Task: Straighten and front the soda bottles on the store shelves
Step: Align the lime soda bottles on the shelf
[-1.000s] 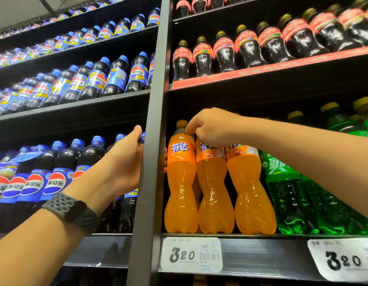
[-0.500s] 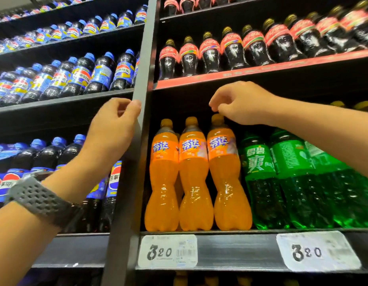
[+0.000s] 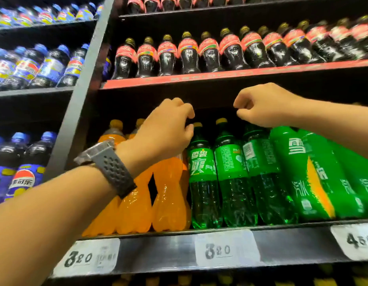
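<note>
Three small green soda bottles stand side by side at the front edge of the middle shelf (image 3: 168, 252), about midway along it. The first green bottle (image 3: 202, 168) shows its label to the front. The second green bottle (image 3: 230, 162) and third green bottle (image 3: 261, 162) show their printed backs.

The left hand (image 3: 164, 129) is in front of the top of the nearest orange bottle (image 3: 170, 203), with fingers and thumb curled and the thumb tip just beside the first green bottle's yellow cap. Whether it grips anything cannot be told. The right hand (image 3: 265, 104) is curled into a loose fist over the third green bottle's top, hiding the cap, and its hold cannot be told either.

Larger green bottles (image 3: 306, 162) fill the shelf's right end, and the orange bottles stand at its left end. Handwritten price tags (image 3: 226, 249) are stuck on the front edge. A grey perforated watch (image 3: 113, 168) is on the left wrist. Red-labelled cola bottles (image 3: 189, 54) line the shelf above, and blue-labelled cola bottles (image 3: 51, 67) fill the bay left of the grey upright (image 3: 82, 96).
</note>
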